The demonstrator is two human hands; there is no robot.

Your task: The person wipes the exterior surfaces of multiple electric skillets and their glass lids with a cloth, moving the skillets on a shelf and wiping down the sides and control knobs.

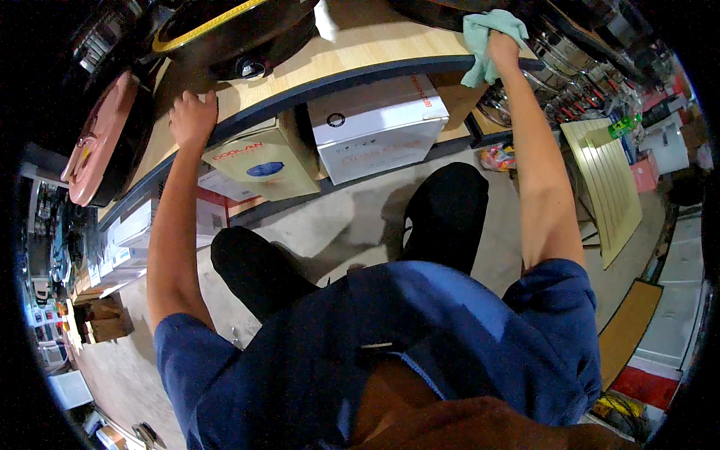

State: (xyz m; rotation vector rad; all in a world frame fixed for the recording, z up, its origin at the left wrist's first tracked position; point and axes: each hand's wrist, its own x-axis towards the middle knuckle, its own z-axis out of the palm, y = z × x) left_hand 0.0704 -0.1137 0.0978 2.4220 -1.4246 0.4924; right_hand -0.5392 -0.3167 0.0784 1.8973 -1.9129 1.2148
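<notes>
A light wood shelf [352, 45] with a dark front edge curves across the top of the view. On its left part rests my left hand [193, 118], palm down near the edge, fingers apart and holding nothing. At the shelf's right end my right hand [503, 52] grips a pale green cloth [478, 69]; part of the cloth hangs over the front edge. Between my hands stands a large dark pan-like vessel [259, 41] with a yellow strip along its rim. To the left of my left hand, a pink lidded pan [105, 135] sits on the shelf.
Under the shelf are a white box [375, 127] and a beige box [262, 161]. Shiny metal cookware [555, 60] fills the right rack. A ribbed cream panel [606, 187] leans farther right. My dark-clad knees [446, 210] are close below the shelf.
</notes>
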